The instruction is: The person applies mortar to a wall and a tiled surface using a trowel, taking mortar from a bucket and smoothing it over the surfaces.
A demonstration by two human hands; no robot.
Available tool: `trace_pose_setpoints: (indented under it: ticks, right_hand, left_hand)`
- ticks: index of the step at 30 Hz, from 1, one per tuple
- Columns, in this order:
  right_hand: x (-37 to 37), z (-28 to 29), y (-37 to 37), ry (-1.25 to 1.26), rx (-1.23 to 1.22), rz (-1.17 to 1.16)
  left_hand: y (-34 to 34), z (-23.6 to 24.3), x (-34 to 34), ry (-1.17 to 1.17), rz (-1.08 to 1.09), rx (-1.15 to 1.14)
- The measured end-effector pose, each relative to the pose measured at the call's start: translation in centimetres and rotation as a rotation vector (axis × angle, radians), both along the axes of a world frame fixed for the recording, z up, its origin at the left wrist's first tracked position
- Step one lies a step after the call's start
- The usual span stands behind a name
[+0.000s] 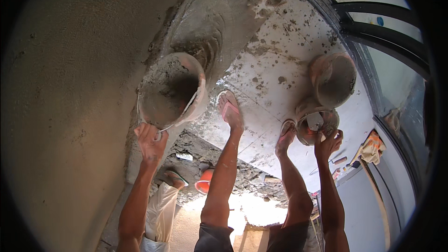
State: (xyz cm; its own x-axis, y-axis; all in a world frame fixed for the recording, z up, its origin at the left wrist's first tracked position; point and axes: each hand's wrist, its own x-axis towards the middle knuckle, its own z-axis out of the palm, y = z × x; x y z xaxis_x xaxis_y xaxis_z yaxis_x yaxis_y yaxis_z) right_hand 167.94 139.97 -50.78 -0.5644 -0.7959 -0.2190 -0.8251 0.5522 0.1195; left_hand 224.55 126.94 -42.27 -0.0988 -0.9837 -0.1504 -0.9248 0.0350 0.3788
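Observation:
My left hand is closed on the near edge of a large mortar-smeared bucket, where its thin wire handle meets the rim. The bucket is tilted, its mouth facing me, with grey wet mortar coating the inside. To the right, my right hand is curled at the near rim of a smaller dirty bucket. A flat grey piece shows inside it; I cannot tell whether it is a tool. The fingertips are partly hidden. Another mortar-coated bucket lies tilted just beyond.
A mortar-covered wall rises on the left, with a wet mortar heap at its foot. Splattered pale tiles lie under my sandalled feet. A dark-framed glass door stands right. Behind are an orange bucket, rubble and another person's leg.

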Motion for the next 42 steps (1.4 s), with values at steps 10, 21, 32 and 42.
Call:
trace_pose_setpoints:
  ticks: [10, 21, 32, 42]
  right_hand:
    - [-10.6, -3.1, 7.7, -0.334, 0.639, 0.126]
    - [-10.9, 1.7, 10.4, -0.529, 0.396, 0.191]
    - [4.0, 1.2, 1.2, -1.036, 0.006, 0.073]
    - [24.2, -19.4, -10.9, -0.899, -0.205, 0.131]
  left_hand:
    - [10.0, 1.6, -3.0, -0.095, 0.235, 0.083]
    - [18.1, -2.2, -11.6, -0.038, 0.101, 0.099]
    - [33.5, -15.6, -20.2, -0.041, 0.223, 0.107]
    - [37.3, -15.7, -13.0, 0.182, 0.291, 0.204]
